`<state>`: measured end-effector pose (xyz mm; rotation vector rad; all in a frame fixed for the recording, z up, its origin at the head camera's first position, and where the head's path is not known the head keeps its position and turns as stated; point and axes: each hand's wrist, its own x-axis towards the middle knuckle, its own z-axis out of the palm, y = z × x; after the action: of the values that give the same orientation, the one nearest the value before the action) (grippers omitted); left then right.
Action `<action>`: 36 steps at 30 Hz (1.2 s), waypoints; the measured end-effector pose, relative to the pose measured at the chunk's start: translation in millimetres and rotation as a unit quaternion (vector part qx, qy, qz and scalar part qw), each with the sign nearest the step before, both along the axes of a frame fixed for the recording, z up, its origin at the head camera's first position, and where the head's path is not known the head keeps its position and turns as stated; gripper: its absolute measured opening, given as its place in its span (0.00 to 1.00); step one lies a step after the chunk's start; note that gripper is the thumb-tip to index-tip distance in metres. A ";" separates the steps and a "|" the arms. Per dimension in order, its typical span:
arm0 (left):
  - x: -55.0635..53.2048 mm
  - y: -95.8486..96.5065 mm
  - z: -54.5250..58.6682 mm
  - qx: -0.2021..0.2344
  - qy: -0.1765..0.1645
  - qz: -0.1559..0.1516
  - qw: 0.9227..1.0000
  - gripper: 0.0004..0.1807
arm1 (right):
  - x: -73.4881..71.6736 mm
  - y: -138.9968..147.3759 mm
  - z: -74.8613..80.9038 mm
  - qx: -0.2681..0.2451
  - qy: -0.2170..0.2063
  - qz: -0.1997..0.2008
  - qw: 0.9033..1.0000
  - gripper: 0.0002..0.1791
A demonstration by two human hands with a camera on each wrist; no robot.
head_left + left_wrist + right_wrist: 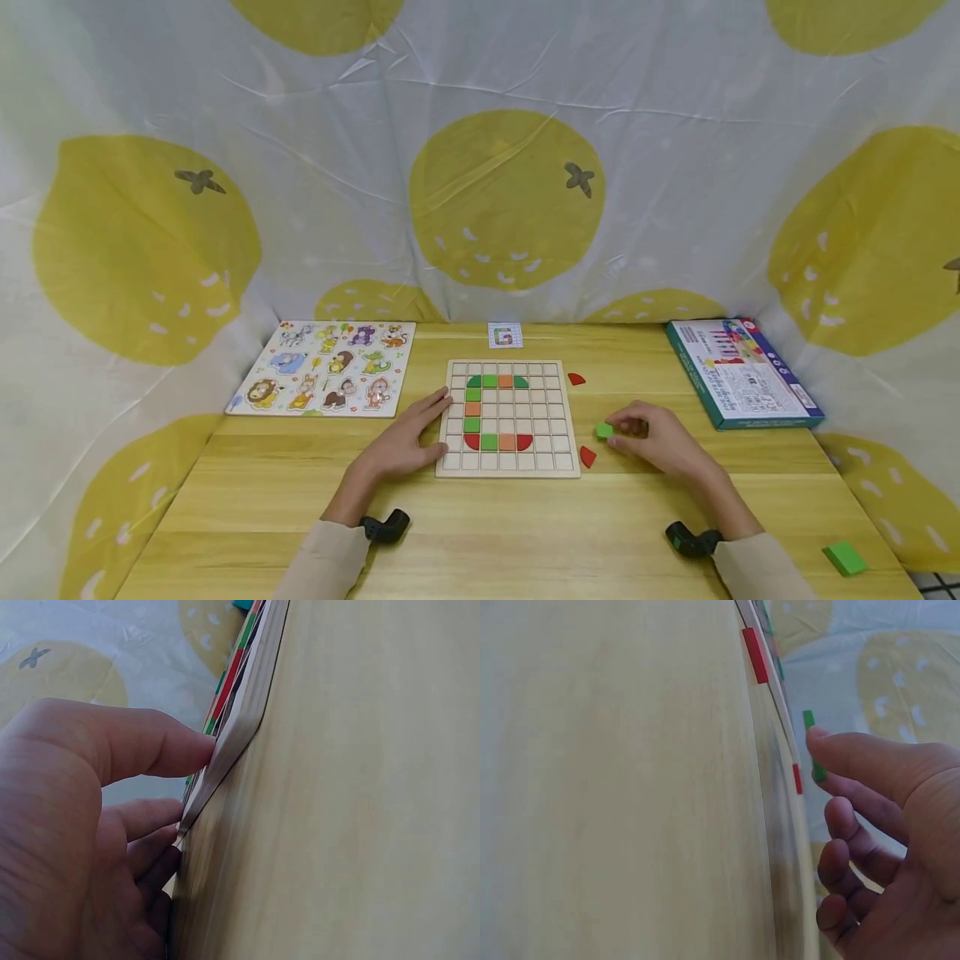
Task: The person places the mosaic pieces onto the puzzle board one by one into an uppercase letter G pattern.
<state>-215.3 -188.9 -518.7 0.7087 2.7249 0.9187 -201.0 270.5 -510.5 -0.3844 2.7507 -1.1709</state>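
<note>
A wooden grid board (547, 417) lies mid-table, with green, orange and red pieces set in a C-like shape on it. My left hand (401, 437) rests at the board's left edge, its fingers fairly straight; the thumb (172, 742) touches the rim in the left wrist view. To the right of the board, my right hand (663, 437) pinches a green square tile (603, 430) between thumb and forefinger. That tile (808, 718) appears raised off the table in the right wrist view. Two red quarter-round pieces (576, 379) lie beside the board's right edge, the nearer one (588, 457) close to the tile.
Behind the board lies a small card (506, 335) printed with a coloured shape on a grid. An animal puzzle board (322, 367) is at the back left, a flat teal-edged box (746, 375) at the back right. A green piece (845, 558) sits near the front right corner.
</note>
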 end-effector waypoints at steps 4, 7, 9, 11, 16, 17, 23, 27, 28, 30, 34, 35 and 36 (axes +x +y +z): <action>1.0 0.3 0.3 -0.002 -0.001 0.001 1.000 0.44 | -5.1 -9.7 2.6 0.002 0.023 0.011 1.000 0.14; 0.9 0.5 1.5 -0.001 0.001 0.002 1.000 0.44 | -9.2 -17.2 3.8 0.000 0.032 0.018 0.999 0.14; 0.7 0.5 2.5 -0.001 0.002 0.001 1.000 0.44 | -11.6 -22.4 5.3 -0.004 0.029 0.022 0.999 0.14; 0.4 0.3 3.1 -0.001 0.003 0.000 1.000 0.44 | -14.0 -27.8 6.4 -0.005 0.026 0.023 0.999 0.15; 0.0 -0.1 2.8 -0.005 0.005 -0.001 1.000 0.44 | -18.2 -41.6 9.3 -0.012 0.030 0.024 0.999 0.14; 0.0 -0.2 2.4 -0.005 0.005 -0.001 1.000 0.44 | -18.8 -44.5 9.7 -0.015 0.031 0.024 0.999 0.14; 0.0 0.9 1.5 -0.006 0.003 -0.002 1.000 0.44 | -20.8 -62.5 11.2 -0.028 0.018 0.029 0.999 0.13; -0.4 1.5 1.5 -0.006 0.004 -0.003 1.000 0.44 | -22.7 -74.6 11.7 -0.030 0.009 0.032 0.999 0.13; -0.6 1.4 1.5 -0.006 0.004 -0.003 1.000 0.44 | -23.4 -77.4 11.3 -0.029 0.011 0.036 0.999 0.13; -0.7 1.1 1.4 -0.006 0.005 -0.004 1.000 0.44 | -24.9 -82.8 10.7 -0.026 0.011 0.041 0.999 0.13; -0.4 0.1 1.4 -0.003 0.006 -0.005 1.000 0.44 | -27.4 -92.2 9.6 -0.025 0.015 0.054 0.998 0.13; -0.2 -0.2 1.3 -0.003 0.005 -0.004 1.000 0.44 | -27.6 -94.5 9.9 -0.025 0.016 0.058 0.998 0.13; -0.1 -0.3 1.3 -0.002 0.004 -0.004 1.000 0.44 | -27.9 -96.6 9.6 -0.024 0.019 0.062 0.998 0.13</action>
<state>-215.4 -189.2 -517.4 0.7234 2.7286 0.9108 -228.9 173.9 -500.9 -0.5793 2.6906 -1.2119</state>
